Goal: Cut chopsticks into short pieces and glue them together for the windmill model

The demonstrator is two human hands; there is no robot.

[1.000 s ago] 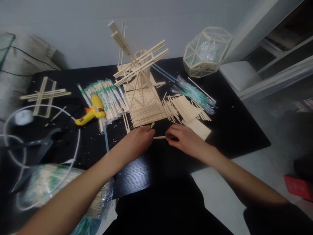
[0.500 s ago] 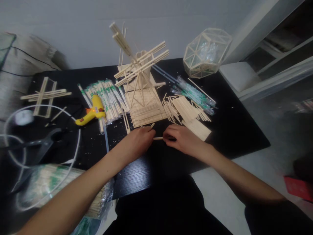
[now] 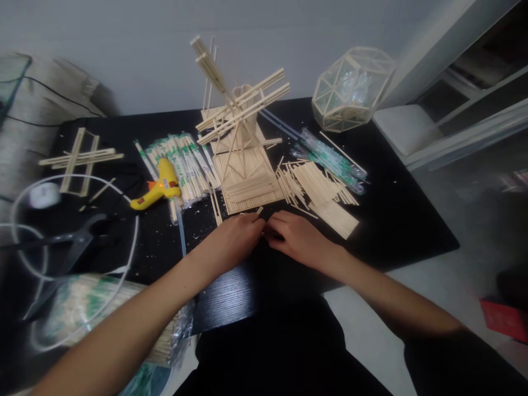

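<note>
My left hand (image 3: 235, 239) and my right hand (image 3: 295, 237) rest on the black table (image 3: 391, 214), fingertips meeting at its near middle. Both are closed in a pinch on a short wooden stick, which their fingers now hide almost fully. Just beyond them stands a windmill-like stick model (image 3: 239, 126) on a flat base of glued sticks. To the right of the hands lies a pile of cut sticks (image 3: 315, 184) and a flat stick panel (image 3: 338, 217).
A yellow glue gun (image 3: 159, 187) lies left of the model beside wrapped chopsticks (image 3: 187, 165). Black scissors (image 3: 70, 245), a white cable and a bagged stick bundle (image 3: 91, 308) sit at the left. A stick cross frame (image 3: 78, 159) and a faceted stick lantern (image 3: 350, 88) stand farther back.
My right hand has slid left toward my left hand, closing the gap. The stick that showed between them is now covered by the fingers.
</note>
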